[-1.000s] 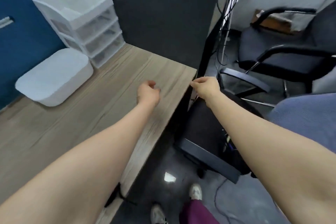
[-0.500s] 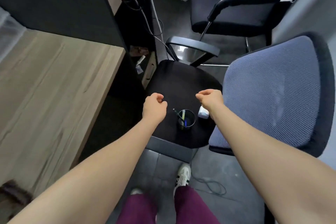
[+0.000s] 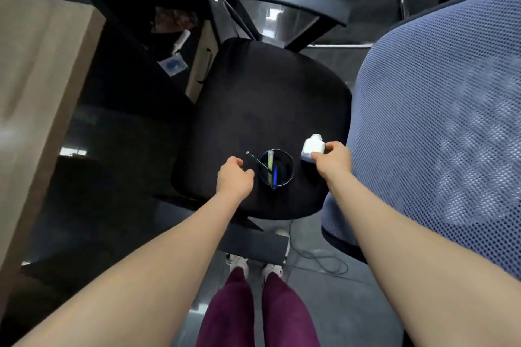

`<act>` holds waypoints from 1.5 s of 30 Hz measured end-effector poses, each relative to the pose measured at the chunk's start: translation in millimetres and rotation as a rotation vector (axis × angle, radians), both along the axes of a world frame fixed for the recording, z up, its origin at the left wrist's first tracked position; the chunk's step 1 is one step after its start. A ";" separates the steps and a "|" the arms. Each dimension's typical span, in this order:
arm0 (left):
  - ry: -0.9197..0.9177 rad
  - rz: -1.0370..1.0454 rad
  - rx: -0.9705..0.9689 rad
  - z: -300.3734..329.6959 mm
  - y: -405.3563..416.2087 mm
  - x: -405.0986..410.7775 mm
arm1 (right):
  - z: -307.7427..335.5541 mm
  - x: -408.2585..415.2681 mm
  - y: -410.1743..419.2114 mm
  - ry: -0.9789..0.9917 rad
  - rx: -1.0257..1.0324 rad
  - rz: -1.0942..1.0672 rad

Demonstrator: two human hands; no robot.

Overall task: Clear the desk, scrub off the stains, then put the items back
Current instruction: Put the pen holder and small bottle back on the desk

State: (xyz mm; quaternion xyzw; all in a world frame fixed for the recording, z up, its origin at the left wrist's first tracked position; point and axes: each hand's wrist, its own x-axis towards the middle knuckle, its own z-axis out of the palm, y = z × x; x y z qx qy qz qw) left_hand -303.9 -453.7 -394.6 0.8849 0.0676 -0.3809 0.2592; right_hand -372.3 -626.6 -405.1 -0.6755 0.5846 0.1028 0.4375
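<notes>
Head view: your right hand (image 3: 334, 159) pinches the small white bottle (image 3: 311, 147) on the black chair seat (image 3: 267, 98), at the seat's near right edge. Pen cup (image 3: 276, 167) stands on the same seat just left of the bottle, pens inside. Your left hand (image 3: 234, 179) hovers just left of the cup, fingers loosely curled, holding nothing. Desk (image 3: 33, 87) lies well left of the seat.

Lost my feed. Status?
Right hand pinching white bottle on black chair seat. Left hand empty beside pen cup. Nothing blocking.
</notes>
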 end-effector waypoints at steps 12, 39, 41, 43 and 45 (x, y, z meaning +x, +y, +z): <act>0.156 -0.046 0.025 -82.5 -22.2 -5.6 | -79.0 15.6 -9.8 0.130 -0.010 -0.019; -0.137 0.276 -0.243 124.0 24.9 38.9 | 124.0 62.6 20.3 -0.246 -0.019 0.024; -0.188 0.341 -0.280 157.6 31.9 39.7 | 158.4 68.6 29.8 -0.299 0.006 0.058; -0.233 0.415 -0.305 190.7 41.7 40.6 | 190.7 73.7 40.5 -0.343 0.029 0.112; -0.270 0.489 -0.328 222.3 56.6 42.6 | 219.6 80.0 54.4 -0.384 0.038 0.181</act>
